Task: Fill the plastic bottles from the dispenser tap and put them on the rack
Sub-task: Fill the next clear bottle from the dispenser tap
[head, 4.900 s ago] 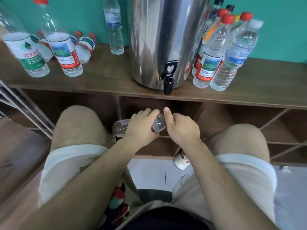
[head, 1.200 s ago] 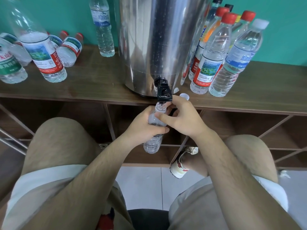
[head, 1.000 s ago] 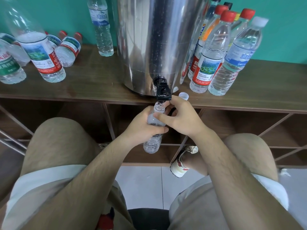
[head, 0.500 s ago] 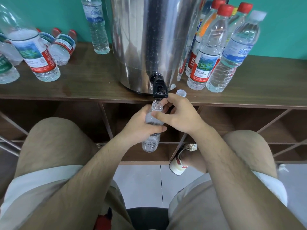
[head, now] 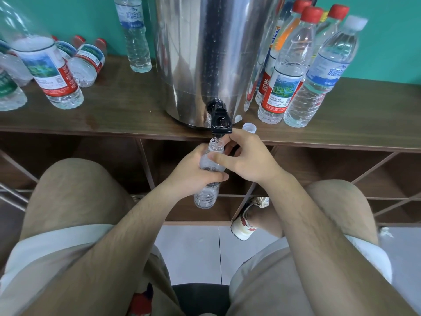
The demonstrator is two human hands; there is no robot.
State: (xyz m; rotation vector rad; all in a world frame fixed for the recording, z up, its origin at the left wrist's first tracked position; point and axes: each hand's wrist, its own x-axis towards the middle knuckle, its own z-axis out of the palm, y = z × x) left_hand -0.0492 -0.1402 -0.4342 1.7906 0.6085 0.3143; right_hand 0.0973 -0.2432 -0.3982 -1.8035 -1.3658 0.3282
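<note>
The person sits facing a wooden counter [head: 114,120] that carries a steel dispenser [head: 205,53]. Its black tap [head: 219,123] juts over the counter's front edge. A clear plastic bottle [head: 206,197], uncapped, is held upright just under the tap, its open mouth directly below the spout and almost touching it. The left hand [head: 193,172] grips the bottle round its middle, fingers wrapped about the body. The right hand [head: 248,160] holds the bottle's shoulder, thumb laid across the front and curled fingers behind the neck, the forefinger tip just beside the tap. Whether water is running cannot be told. A white cap [head: 249,128] lies on the counter just right of the tap. Capped bottles [head: 284,87] stand grouped right of the dispenser. More bottles [head: 57,76] stand and lie on the left, and one blue-labelled bottle [head: 136,37] stands near the wall. Open wooden compartments [head: 319,174] lie under the counter
</note>
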